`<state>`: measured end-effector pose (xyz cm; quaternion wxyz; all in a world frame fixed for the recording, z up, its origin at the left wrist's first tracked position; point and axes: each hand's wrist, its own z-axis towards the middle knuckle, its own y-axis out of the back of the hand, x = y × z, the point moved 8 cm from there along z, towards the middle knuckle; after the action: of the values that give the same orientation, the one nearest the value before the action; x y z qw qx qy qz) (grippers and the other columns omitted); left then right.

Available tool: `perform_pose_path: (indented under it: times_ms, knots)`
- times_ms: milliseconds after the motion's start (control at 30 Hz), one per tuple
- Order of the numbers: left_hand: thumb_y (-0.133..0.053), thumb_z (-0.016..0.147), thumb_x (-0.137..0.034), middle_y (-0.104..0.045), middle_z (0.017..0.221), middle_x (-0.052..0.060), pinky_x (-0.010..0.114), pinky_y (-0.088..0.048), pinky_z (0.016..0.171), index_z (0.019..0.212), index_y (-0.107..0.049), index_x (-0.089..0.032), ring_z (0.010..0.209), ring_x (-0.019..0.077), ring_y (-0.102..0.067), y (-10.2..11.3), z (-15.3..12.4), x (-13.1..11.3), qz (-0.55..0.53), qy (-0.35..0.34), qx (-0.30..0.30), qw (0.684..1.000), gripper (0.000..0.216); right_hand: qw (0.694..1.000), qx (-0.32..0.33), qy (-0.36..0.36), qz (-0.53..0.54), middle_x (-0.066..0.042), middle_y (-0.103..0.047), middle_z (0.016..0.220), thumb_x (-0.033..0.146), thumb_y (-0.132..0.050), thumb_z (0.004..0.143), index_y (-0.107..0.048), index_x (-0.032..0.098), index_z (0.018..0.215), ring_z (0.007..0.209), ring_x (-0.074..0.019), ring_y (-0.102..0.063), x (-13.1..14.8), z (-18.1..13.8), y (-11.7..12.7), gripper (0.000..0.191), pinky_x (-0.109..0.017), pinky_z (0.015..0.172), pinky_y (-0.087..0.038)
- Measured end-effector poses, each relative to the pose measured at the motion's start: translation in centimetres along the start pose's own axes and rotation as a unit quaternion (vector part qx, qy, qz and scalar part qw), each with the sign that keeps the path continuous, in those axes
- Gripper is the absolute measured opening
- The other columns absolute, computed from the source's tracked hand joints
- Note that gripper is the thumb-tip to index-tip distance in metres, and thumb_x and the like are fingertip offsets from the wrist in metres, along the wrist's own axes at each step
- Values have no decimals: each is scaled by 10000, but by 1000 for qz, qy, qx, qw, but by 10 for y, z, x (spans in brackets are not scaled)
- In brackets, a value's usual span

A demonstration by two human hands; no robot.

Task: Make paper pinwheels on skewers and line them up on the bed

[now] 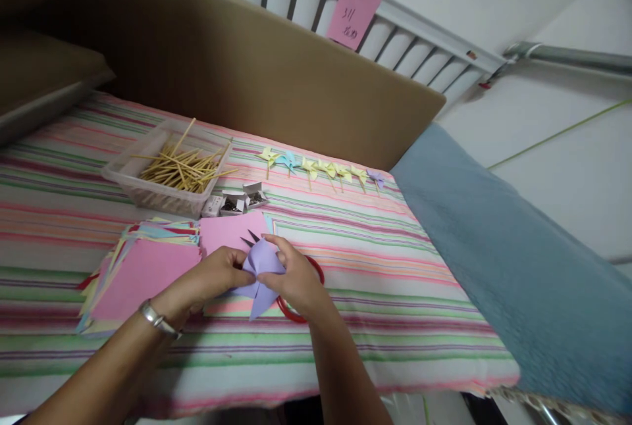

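Note:
Between my two hands is a purple paper pinwheel [264, 259] with its blades curled toward the centre. My left hand [222, 272] pinches its left side, thumb near the middle. On the right side, my right hand [295, 275] grips it with the thumb pressed at the centre and fingers behind. Red-handled scissors [316, 268] lie beneath, their dark blades pointing up-left past the paper and their handles partly hidden by my right hand. Under the pinwheel is a stack of coloured paper squares with a pink sheet [222, 231] on top.
Another paper stack [148, 277] lies to the left. Behind it stand a clear plastic box [162, 200] of wooden sticks and small white boxes [234, 202] of dark fasteners. Several finished pinwheels [326, 168] line the back by a brown board [257, 70]. Striped cloth [395, 320] covers the table.

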<state>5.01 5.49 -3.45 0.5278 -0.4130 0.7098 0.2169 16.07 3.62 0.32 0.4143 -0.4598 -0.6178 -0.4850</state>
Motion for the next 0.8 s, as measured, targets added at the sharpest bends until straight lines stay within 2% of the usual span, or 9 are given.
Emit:
perform_pose_path:
  times_ms: [133, 233, 333, 433, 567, 667, 800]
  knots:
    - [-642, 607, -169, -588, 544, -23, 232, -340, 546, 605, -673, -148, 503, 117, -469, 2, 1, 1, 10, 3, -6, 1000, 37, 999, 11, -5, 43, 23, -602, 818, 61, -615, 602, -558, 232, 1197, 621, -108, -531, -4, 2, -4, 622, -184, 513, -413]
    - [-697, 591, -174, -597, 567, -17, 238, -380, 571, 610, -657, -146, 533, 122, -507, 4, 0, -4, -22, -7, -22, 999, 52, 996, -9, -17, 82, 35, -604, 756, 71, -628, 587, -563, 225, 1185, 578, -103, -528, -8, 5, -2, 621, -181, 493, -406]
    - [-759, 591, -217, -663, 713, 7, 258, -446, 634, 794, -675, -174, 642, 151, -596, 11, -7, -12, -135, -8, -65, 989, 224, 989, -61, -32, 134, 39, -621, 729, 100, -651, 578, -529, 217, 1212, 565, -115, -549, -13, 8, 7, 656, -193, 488, -416]
    - [-759, 645, -267, -688, 877, 33, 291, -484, 718, 961, -660, -219, 737, 166, -639, 7, -12, -13, -257, 5, -66, 964, 335, 977, -121, -29, 174, 14, -658, 784, 133, -676, 574, -500, 194, 1224, 619, -140, -590, -14, 10, 18, 676, -215, 526, -449]
    - [-775, 630, -240, -702, 770, 23, 248, -479, 705, 801, -684, -187, 693, 141, -632, -3, -8, -8, -297, -5, -70, 952, 201, 960, -166, -21, 225, 7, -678, 787, 152, -689, 577, -498, 182, 1197, 625, -150, -614, -14, 10, 19, 649, -228, 551, -464]
    - [-792, 588, -244, -731, 760, 40, 273, -477, 746, 781, -704, -165, 716, 165, -645, -8, -4, -6, -293, -19, -93, 951, 226, 950, -186, -9, 249, -5, -695, 856, 147, -692, 584, -493, 197, 1193, 689, -167, -643, -16, 10, 13, 643, -239, 587, -485]
    - [-777, 593, -264, -723, 673, 26, 252, -460, 652, 740, -716, -153, 635, 152, -623, -6, -2, -3, -281, -28, -133, 950, 194, 947, -189, 18, 258, 4, -700, 853, 150, -691, 605, -509, 209, 1164, 696, -164, -650, -15, 10, 3, 591, -244, 614, -494]
